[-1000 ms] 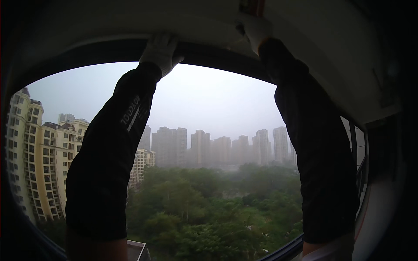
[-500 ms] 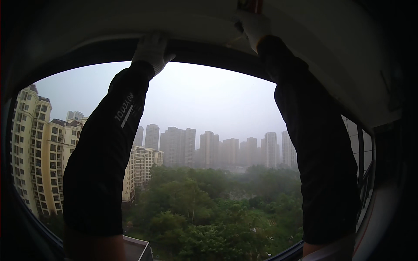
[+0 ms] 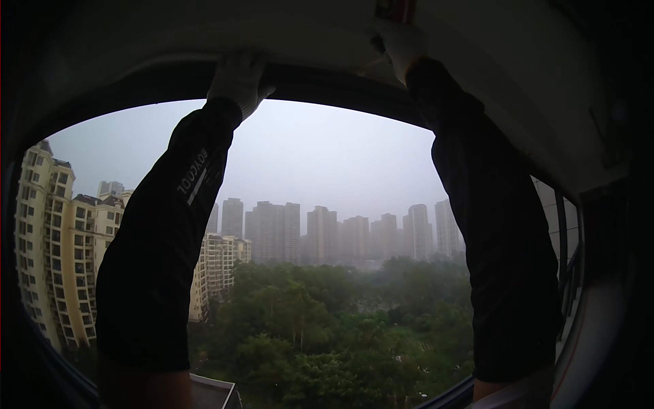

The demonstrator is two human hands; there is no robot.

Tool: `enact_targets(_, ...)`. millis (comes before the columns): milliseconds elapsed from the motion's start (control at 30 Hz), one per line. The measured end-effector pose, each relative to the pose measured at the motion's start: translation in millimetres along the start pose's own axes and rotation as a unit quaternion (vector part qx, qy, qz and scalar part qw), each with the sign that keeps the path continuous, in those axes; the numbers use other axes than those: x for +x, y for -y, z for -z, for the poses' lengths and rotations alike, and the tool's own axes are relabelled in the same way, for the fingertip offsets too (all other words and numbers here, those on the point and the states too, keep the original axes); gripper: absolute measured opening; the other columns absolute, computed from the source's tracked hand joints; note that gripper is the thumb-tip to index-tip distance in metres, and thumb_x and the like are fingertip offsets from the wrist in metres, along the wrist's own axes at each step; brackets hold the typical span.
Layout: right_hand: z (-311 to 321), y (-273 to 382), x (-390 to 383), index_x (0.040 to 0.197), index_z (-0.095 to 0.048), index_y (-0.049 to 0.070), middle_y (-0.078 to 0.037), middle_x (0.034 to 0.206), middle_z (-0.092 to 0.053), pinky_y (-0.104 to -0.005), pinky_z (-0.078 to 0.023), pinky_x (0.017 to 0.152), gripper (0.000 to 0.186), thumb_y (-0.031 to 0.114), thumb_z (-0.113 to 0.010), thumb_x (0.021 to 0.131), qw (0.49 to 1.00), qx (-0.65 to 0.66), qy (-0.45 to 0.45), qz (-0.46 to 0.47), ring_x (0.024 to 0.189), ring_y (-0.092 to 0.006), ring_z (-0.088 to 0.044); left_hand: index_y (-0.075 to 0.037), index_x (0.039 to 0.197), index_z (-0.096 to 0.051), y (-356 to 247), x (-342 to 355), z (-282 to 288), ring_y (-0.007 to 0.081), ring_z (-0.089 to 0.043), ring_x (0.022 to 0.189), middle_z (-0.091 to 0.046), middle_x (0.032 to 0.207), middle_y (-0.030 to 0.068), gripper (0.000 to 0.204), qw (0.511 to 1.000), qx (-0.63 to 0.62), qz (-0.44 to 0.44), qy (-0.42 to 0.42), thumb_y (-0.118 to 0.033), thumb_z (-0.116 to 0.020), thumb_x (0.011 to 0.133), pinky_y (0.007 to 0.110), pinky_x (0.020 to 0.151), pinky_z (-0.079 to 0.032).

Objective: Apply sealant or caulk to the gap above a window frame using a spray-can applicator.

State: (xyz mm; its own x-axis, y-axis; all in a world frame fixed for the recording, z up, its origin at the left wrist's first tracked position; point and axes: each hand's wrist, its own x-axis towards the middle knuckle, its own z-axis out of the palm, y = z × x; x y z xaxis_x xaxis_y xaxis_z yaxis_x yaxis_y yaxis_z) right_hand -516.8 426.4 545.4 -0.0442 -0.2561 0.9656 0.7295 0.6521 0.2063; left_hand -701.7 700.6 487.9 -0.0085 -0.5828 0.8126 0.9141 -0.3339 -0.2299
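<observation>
Overhead, both of the person's arms reach up toward the top of a wide window, whose dark frame (image 3: 313,82) bends into an arch near the lens rim. The left hand (image 3: 237,80), in a pale glove, is laid against the upper bar of the frame, its fingers extended upward and its thumb held out to the right; it grasps nothing visible. The right hand (image 3: 402,51), likewise gloved, is raised higher and to the right, just above the bar, with its fingers curled around a red object (image 3: 403,10). This object stands at the upper edge of view, above the knuckles, partly cut off and too dim for its kind to be told. A small dark piece (image 3: 377,45) shows at the left side of the same hand; whether it belongs to the object cannot be told. Black sleeves (image 3: 501,252) cover both arms, the left one bearing pale print. Around the hands lies a shadowed wall surface (image 3: 306,41). Beyond the frame, cream apartment blocks (image 3: 51,238) stand at left, grey towers (image 3: 272,228) fade into haze (image 3: 340,150), and dense green trees (image 3: 327,320) fill the ground below.
</observation>
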Motion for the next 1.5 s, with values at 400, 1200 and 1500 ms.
enact_targets(400, -8, 16, -4, 0.086, -0.074, 0.009, 0.000, 0.074, -0.069, -0.0248, -0.036, 0.049, 0.023, 0.031, -0.077, 0.092, 0.998, -0.049, 0.027, 0.025, 0.056, -0.0075, -0.055, -0.012, 0.161, -0.040, -10, 0, -3, 0.0425, -0.035, 0.149, -0.042, 0.157, 0.0174, 0.082, 0.998, 0.001, 0.054, 0.015, -0.055, -0.069, 0.097, 0.063, 0.124, -0.026)
enact_targets(1200, -25, 13, 0, 0.089, -0.074, 0.006, -0.002, 0.077, -0.071, -0.0265, -0.044, 0.055, 0.022, 0.027, -0.078, 0.091, 1.000, -0.024, -0.011, -0.004, 0.064, -0.0093, -0.063, -0.013, 0.160, -0.041, 2, -1, 1, 0.0431, -0.035, 0.149, -0.041, 0.158, 0.0188, 0.082, 0.999, 0.004, 0.022, 0.030, -0.059, -0.067, 0.097, 0.061, 0.126, -0.027)
enact_targets(1500, -28, 3, 3, 0.096, -0.074, 0.003, -0.003, 0.080, -0.071, -0.0269, -0.051, 0.057, 0.024, 0.024, -0.082, 0.089, 0.999, 0.029, 0.002, 0.031, 0.070, -0.0122, -0.068, -0.012, 0.161, -0.039, 5, 0, -7, 0.0463, -0.033, 0.150, -0.038, 0.158, 0.0216, 0.086, 0.999, 0.029, 0.016, 0.026, -0.061, -0.069, 0.096, 0.061, 0.123, -0.034)
